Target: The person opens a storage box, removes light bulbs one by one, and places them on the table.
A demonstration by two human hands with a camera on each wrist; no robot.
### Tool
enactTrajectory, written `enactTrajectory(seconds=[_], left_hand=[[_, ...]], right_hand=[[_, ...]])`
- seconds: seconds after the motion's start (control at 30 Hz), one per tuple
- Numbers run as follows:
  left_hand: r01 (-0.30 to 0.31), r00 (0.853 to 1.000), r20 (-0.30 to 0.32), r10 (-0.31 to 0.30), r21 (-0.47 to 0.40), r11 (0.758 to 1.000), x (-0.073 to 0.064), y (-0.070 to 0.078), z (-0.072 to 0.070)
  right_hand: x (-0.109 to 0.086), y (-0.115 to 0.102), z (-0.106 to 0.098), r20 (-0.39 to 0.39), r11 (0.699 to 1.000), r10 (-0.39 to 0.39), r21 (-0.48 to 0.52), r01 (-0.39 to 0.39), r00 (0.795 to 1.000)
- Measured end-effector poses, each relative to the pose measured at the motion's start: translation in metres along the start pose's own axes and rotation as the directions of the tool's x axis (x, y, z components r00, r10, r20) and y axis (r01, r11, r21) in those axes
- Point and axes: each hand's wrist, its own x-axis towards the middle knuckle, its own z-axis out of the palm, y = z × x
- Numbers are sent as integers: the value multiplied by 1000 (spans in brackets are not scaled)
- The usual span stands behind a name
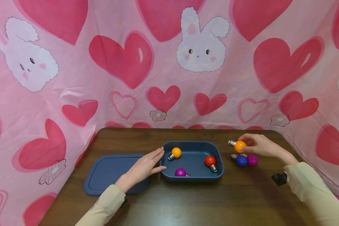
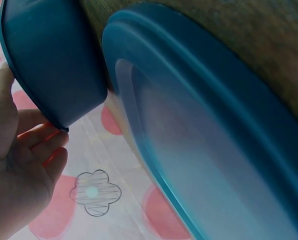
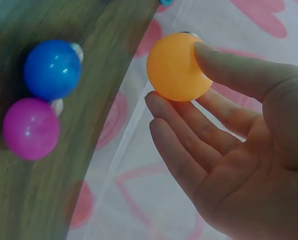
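Note:
My right hand (image 1: 261, 145) pinches an orange light bulb (image 1: 239, 146) by its round glass, thumb on one side and fingers on the other; its metal screw base points left. Just below it on the table lie a blue bulb (image 1: 241, 160) and a purple bulb (image 1: 252, 159), side by side. My left hand (image 1: 144, 166) rests at the left rim of a dark blue box (image 1: 192, 179), fingers straight. Inside the box are another orange bulb (image 1: 176, 152) at the left, a red bulb (image 1: 210, 161) at the right and a purple bulb (image 1: 180, 172) by the near wall.
A dark blue lid (image 1: 110, 172) lies flat on the brown wooden table (image 1: 186, 204), left of the box and partly under my left forearm. Behind the table hangs a pink cloth (image 1: 164, 69) with hearts and rabbits.

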Motion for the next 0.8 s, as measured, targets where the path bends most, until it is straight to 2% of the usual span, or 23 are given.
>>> enactTrajectory(seconds=[0.4, 0.8], left_hand=[[9, 1000, -1, -9, -12, 1000, 0, -2, 1], [3, 1000, -6, -3, -10, 1000, 0, -3, 3]], right_hand=[[-13, 33, -4, -99, 988, 60, -133, -73, 993], [-23, 60, -5, -103, 975, 159, -143, -173, 982]])
